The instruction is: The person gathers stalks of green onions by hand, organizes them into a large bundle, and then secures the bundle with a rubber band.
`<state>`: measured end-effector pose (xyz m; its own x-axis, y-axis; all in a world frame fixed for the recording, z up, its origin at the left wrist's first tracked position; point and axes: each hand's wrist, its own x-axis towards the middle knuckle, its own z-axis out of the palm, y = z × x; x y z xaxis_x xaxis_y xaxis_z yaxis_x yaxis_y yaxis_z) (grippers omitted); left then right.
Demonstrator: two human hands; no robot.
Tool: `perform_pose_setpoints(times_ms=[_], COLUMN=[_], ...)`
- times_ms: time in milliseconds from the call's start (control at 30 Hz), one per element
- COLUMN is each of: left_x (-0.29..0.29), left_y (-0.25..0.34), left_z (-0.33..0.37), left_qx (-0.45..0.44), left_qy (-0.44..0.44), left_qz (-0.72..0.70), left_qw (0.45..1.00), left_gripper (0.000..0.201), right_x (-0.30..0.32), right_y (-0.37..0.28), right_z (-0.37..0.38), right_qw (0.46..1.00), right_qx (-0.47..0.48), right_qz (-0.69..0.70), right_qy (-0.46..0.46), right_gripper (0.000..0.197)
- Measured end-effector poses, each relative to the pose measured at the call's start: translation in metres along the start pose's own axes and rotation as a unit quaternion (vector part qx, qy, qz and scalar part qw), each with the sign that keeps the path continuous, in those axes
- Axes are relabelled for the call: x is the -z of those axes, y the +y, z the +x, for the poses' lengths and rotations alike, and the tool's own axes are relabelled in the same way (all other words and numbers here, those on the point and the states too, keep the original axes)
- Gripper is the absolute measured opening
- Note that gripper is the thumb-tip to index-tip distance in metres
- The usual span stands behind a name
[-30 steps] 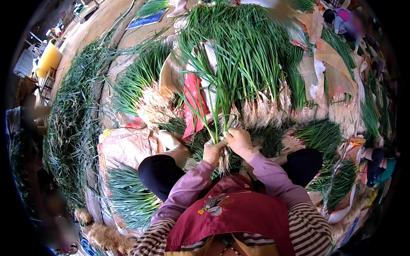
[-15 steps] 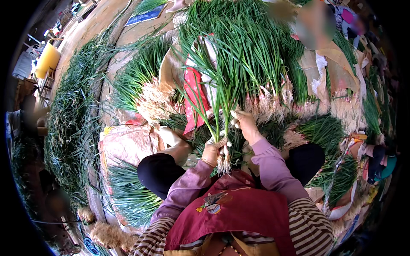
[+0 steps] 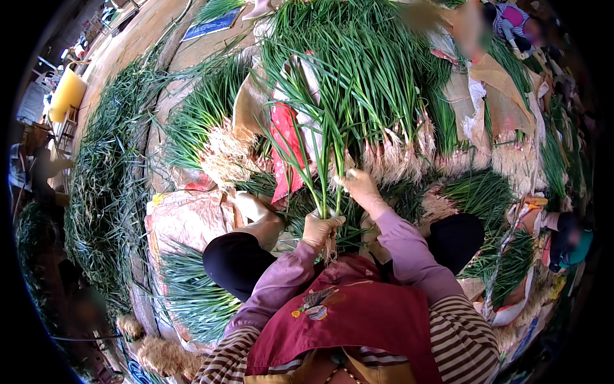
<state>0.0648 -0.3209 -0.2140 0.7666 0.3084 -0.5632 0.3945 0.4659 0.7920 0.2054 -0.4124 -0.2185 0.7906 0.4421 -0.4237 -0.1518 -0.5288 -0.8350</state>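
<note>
A small bunch of spring onions (image 3: 325, 173) stands upright before my lap, long green leaves pointing away and pale roots toward me. My left hand (image 3: 322, 231) is wrapped round its lower stalks, just above the roots. Higher up, my right hand (image 3: 360, 188) is closed in a pinch at the right side of the bunch, against a stalk; the fingertips partly hide what they grip. Beyond lies a big heap of spring onions (image 3: 377, 89), roots facing me. A second rooted pile (image 3: 220, 141) rests to its left, beside a red cloth (image 3: 286, 150).
Trimmed green leaves (image 3: 105, 211) cover the floor at the left. Near my left knee are a pinkish sack (image 3: 195, 217) and more onion leaves (image 3: 195, 288). Another onion pile (image 3: 476, 195) lies right. A yellow container (image 3: 69, 94) stands far left; another person (image 3: 511, 25) is far right.
My right hand has shifted slightly left, closer to the stalks. My left hand has turned a little, covering more of the bulbs, and the bunch has tilted slightly left.
</note>
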Motion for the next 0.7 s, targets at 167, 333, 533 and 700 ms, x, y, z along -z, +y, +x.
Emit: perform_pose_setpoints(times_ms=[167,333,533,700], left_x=[-0.006,0.001,0.006,0.007], left_y=[-0.002,-0.008,-0.001,0.003], left_z=[-0.002,0.0,-0.002,-0.001], left_qx=[-0.031,-0.068,0.004,0.016], left_qy=[0.012,0.037,0.014,0.001], left_qz=[-0.009,-0.035,-0.041,-0.052], left_qw=[0.999,0.996,0.999,0.999], left_gripper=[0.024,0.023,0.017,0.015], right_x=[-0.029,-0.052,-0.014,0.019], right_y=[0.068,0.108,0.13,0.046], right_z=[0.017,-0.017,-0.032,-0.01], right_qw=[0.938,0.825,0.847,0.987], right_qx=[-0.028,0.047,-0.155,0.016], right_qz=[0.346,-0.333,-0.454,-0.148], right_qy=[0.01,-0.454,-0.231,0.052], right_gripper=[0.014,0.018,0.024,0.021])
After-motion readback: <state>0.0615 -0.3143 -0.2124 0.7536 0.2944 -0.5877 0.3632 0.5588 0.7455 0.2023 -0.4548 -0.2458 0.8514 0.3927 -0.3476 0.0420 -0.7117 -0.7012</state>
